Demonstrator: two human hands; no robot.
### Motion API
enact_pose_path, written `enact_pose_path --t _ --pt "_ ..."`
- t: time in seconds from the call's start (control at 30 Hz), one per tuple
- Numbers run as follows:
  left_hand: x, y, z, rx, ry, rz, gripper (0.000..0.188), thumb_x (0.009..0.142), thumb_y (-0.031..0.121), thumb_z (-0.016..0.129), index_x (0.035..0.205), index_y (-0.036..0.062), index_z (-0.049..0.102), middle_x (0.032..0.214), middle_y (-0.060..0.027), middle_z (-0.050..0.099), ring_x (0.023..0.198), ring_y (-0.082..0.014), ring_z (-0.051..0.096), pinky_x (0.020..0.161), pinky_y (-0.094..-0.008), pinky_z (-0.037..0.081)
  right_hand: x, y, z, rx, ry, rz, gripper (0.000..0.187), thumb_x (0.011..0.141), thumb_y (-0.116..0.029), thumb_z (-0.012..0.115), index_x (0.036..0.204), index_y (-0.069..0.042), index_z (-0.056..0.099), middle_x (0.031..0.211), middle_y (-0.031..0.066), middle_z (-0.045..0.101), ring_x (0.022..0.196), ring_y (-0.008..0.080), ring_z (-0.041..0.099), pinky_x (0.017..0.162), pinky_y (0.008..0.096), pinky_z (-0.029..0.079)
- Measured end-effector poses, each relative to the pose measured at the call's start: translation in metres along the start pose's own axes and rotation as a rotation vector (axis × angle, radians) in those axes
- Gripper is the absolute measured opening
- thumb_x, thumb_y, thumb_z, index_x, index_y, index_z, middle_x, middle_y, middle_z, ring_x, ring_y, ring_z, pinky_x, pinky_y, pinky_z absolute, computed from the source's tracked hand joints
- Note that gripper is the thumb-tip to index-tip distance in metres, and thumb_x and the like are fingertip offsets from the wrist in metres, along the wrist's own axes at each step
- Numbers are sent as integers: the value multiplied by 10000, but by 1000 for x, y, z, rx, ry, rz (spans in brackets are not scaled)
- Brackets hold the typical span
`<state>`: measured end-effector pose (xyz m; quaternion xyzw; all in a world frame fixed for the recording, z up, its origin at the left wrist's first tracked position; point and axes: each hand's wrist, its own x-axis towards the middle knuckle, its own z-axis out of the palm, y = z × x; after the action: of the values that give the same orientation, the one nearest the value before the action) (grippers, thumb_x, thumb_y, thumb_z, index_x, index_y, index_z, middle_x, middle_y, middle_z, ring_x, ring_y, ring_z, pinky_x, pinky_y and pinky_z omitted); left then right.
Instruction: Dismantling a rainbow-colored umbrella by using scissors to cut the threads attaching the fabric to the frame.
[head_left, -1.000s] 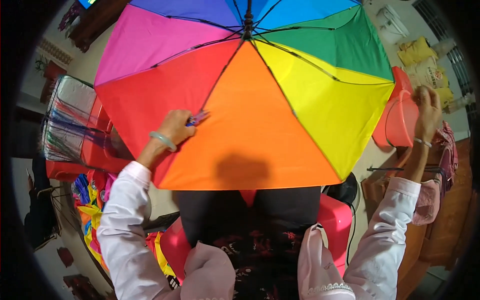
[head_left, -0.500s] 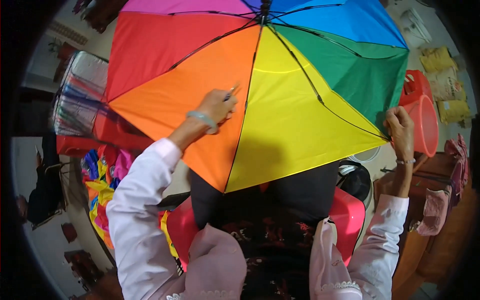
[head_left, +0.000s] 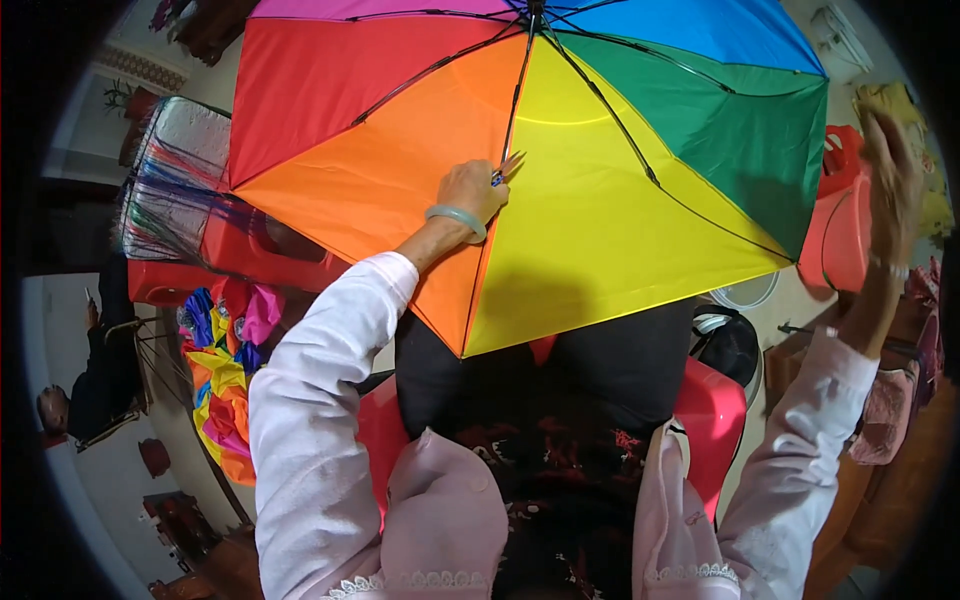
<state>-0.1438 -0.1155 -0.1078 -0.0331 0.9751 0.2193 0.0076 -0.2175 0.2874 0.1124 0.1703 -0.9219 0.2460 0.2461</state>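
An open rainbow-coloured umbrella spreads over my lap, its underside and black ribs toward me. My left hand lies over the orange panel beside the rib bordering the yellow one. Its fingers are closed round a small pointed tool, whose exact kind I cannot make out. My right hand is raised at the far right, apart from the umbrella's edge. Its fingers look drawn together but are blurred, and whatever they hold is too small to see. The yellow-green corner of the canopy hangs free of both hands.
To the left, bundled ribs or threads lie on a pale block over a red plastic stool. Folded multicoloured cloth is heaped below. A red bucket stands at right, near a wooden piece of furniture. Another person sits far left.
My right hand has left the yellow-green corner and swung up and right. My left hand, still round the tool, has shifted right to the rib between orange and yellow.
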Motion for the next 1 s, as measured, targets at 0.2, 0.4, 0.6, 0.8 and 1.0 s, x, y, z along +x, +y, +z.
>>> enact_pose_path --t 0.2,0.4,0.6,0.8,1.0 --pt "-12 8 -16 -393 -184 -306 185 732 143 572 677 -32 545 612 -152 577 466 -235 523 466 -331 433 -8 -99 174 271 -402 -401 127 789 -143 551 808 -18 529 713 123 535 631 202 507 573 299 414" --pt "-22 15 -24 -1027 -203 -652 146 802 126 529 755 -13 534 592 -74 564 444 -106 511 372 -230 370 -63 -144 280 140 -624 -222 101 751 -119 537 753 -18 546 713 166 562 686 308 574 607 381 459" --pt "-25 9 -15 -1035 -179 -654 142 844 168 496 846 27 518 633 -58 567 428 -98 469 321 -259 316 -88 -148 298 71 -458 -69 117 769 -131 522 788 -17 542 730 175 563 689 352 570 605 424 459" --pt "-26 11 -17 -1082 -165 -652 130 830 75 478 859 -43 524 628 -72 537 480 -135 527 396 -236 419 -103 -155 287 149 -615 -136 84 750 -99 514 777 -21 529 716 175 568 693 347 569 594 430 455" --pt "-25 8 -11 -1105 -184 -675 150 851 164 506 870 19 536 648 -60 585 442 -102 495 377 -221 375 -97 -161 281 170 -825 -109 130 771 -81 488 849 -21 573 776 184 599 789 335 589 662 406 482"
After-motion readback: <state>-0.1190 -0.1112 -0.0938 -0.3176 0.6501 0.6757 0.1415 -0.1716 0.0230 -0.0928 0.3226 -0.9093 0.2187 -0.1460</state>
